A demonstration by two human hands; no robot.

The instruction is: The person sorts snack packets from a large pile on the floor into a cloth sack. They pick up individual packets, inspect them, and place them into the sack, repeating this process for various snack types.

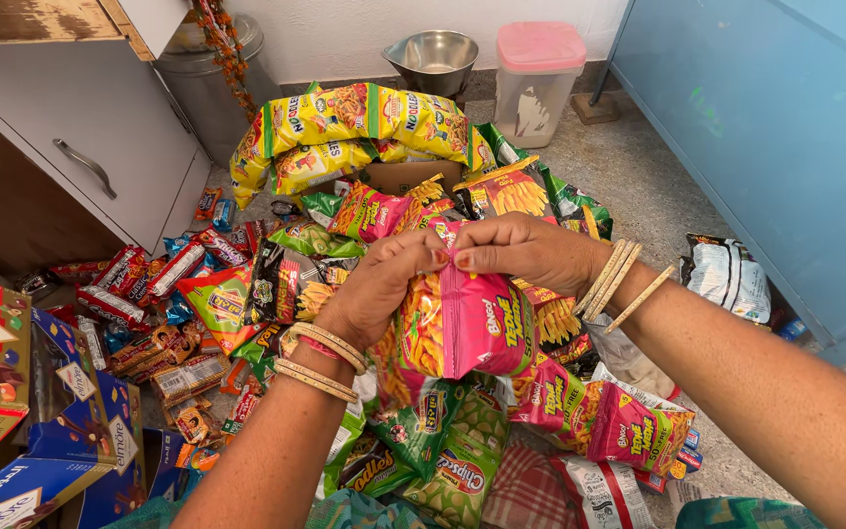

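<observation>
Both your hands pinch the top edge of a pink snack packet [467, 323]: your left hand [384, 284] and your right hand [526, 250] meet fingertip to fingertip there. It hangs above a heap of snack packets [286, 255] on the floor, near yellow noodle packs [345, 118] and a steel bowl [433, 61].

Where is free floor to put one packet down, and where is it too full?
Bare floor shows between the snack heap, the blue cabinet and the pink-lidded tub. It is crowded under both hands, left hand and right hand, which pinch a pink packet, and leftward to the white drawer.
</observation>
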